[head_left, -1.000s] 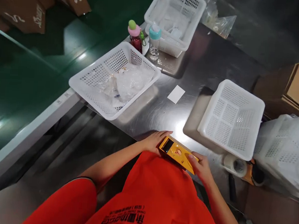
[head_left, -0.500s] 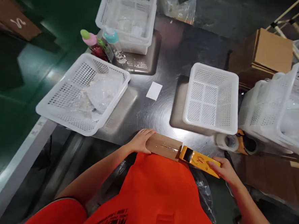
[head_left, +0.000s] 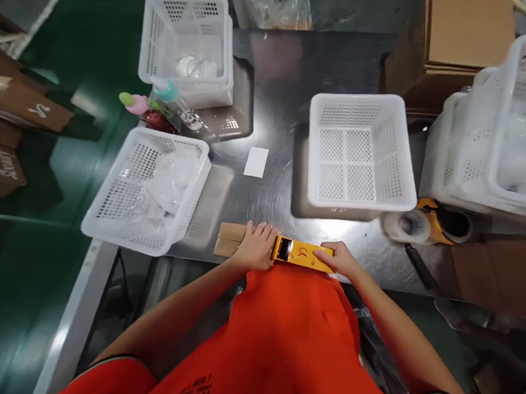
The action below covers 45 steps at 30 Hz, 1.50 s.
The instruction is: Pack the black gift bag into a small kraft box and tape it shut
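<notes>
A small brown cardboard box (head_left: 229, 240) lies at the near edge of the metal table. My left hand (head_left: 256, 247) holds it from above, its fingers spread over the box toward the far edge. The right part of the box is hidden by my hand and the dispenser. My right hand (head_left: 340, 259) is closed around the right end of a yellow packing tape dispenser (head_left: 303, 254), its thumb on top. The dispenser's left end, with a dark band, meets the box close beside my left fingers. Whether tape is sticking there I cannot make out.
White plastic baskets stand at the left (head_left: 191, 207), back left (head_left: 185, 85) and right (head_left: 361, 197); stacked ones (head_left: 475, 144) are further right. A white card (head_left: 256, 162) lies mid-table. Two bottles stand left. Tape rolls (head_left: 408, 225) and a black-handled tool (head_left: 420, 267) lie right.
The dispenser and my right hand have moved left, up to my left hand. The box now sticks out left of my left hand instead of right of it. The camera view has turned slightly.
</notes>
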Motion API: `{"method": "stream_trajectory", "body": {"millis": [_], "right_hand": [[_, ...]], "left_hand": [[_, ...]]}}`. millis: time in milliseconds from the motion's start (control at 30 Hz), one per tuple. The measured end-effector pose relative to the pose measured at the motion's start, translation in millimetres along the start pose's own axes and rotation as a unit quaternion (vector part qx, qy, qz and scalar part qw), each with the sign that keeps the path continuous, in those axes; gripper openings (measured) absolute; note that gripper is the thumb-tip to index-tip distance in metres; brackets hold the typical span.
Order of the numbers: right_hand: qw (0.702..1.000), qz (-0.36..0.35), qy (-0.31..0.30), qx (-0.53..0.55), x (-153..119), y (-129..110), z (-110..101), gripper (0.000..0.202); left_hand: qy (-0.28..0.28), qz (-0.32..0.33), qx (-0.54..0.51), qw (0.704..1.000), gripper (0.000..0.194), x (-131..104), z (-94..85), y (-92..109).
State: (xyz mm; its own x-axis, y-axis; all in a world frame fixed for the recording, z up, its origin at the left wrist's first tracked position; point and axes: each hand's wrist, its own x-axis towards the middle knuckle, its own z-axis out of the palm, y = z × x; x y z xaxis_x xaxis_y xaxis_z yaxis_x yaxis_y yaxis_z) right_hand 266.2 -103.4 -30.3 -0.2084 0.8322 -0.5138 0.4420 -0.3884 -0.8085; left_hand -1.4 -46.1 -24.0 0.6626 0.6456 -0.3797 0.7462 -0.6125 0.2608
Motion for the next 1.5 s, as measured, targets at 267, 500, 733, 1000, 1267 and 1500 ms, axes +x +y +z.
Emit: {"method": "stream_trajectory", "body": {"millis": [267,500,733,1000,1267,1500], "right_hand": [[0.999,-0.002,-0.035,0.016,-15,36,-36,0.049],[0.994,0.031,0.015,-0.102,-16,44,-39,0.049],[0.959,0.058,0.020,-0.277,23,-21,10,0.042],[0.900,0.064,0.131,-0.410,3,-85,-17,0.050],[0.892,0.053,0.225,-0.389,-66,10,-29,0.029],[0.910,0.047,0.381,-0.154,-57,38,34,0.040]], "left_hand": [[-0.023,-0.012,-0.018,1.000,0.089,1,5.5,-9],[-0.023,-0.008,-0.011,1.000,0.088,2,5.3,-6],[0.012,-0.002,-0.013,1.000,0.085,-8,-1.9,-1],[0.140,0.043,-0.088,0.985,0.090,-46,-70.5,10],[0.280,-0.029,-0.388,0.877,0.094,-55,-82.4,-2],[0.272,-0.065,-0.589,0.758,0.112,-31,-90.6,34]]}}
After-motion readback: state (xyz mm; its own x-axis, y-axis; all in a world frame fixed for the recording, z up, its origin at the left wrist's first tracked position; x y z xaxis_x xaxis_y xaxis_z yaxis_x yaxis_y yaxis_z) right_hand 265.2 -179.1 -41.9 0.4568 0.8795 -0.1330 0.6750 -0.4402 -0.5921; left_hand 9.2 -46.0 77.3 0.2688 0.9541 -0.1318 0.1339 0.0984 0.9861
